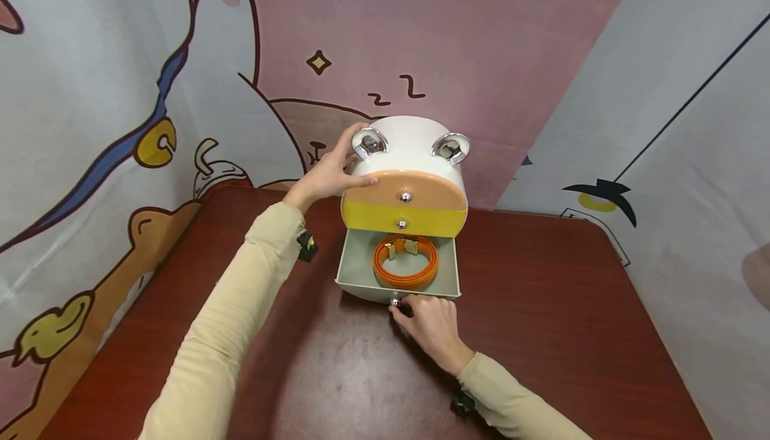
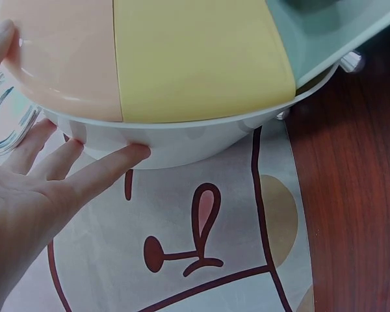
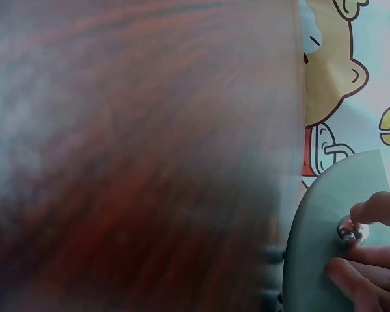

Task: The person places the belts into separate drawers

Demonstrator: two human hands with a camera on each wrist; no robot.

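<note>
A small rounded storage box (image 1: 409, 140), white with two silver ear-like rings, stands on the table. Its front has a peach drawer (image 1: 379, 194), a yellow drawer (image 1: 373, 218) and a pale green bottom drawer (image 1: 347, 270), which is pulled out. A coiled orange belt (image 1: 405, 281) with gold metal ends lies in that drawer. My left hand (image 1: 329, 171) rests against the box's left side, fingers nearly straight along the wall and thumb on the peach front. With thumb and fingers, my right hand (image 1: 432, 326) pinches the silver knob (image 3: 348, 230) of the green drawer.
The dark red-brown table (image 1: 541, 306) extends around the box on both sides and in front. Behind it hangs a printed cartoon cloth (image 1: 481, 59), with more cloth at left and right. Small dark devices sit at both wrists.
</note>
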